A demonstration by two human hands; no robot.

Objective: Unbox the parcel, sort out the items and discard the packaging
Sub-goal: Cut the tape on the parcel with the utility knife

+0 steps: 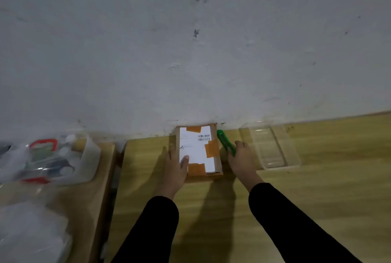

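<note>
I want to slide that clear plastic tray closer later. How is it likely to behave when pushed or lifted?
The clear plastic tray looks thin-walled and empty, so it is probably very light and may skid easily on the smooth wooden table. Its walls would likely flex if pinched. It sits low and flat, so tipping seems unlikely.

You see a brown cardboard parcel [198, 150] with a white barcoded label and orange tape patches, a bright green plastic cutter [226, 141], black sleeves [296, 224] and a pale yellow wood-grain worktop [317, 199].

parcel label [195, 148], barcodes, print unreadable
</note>
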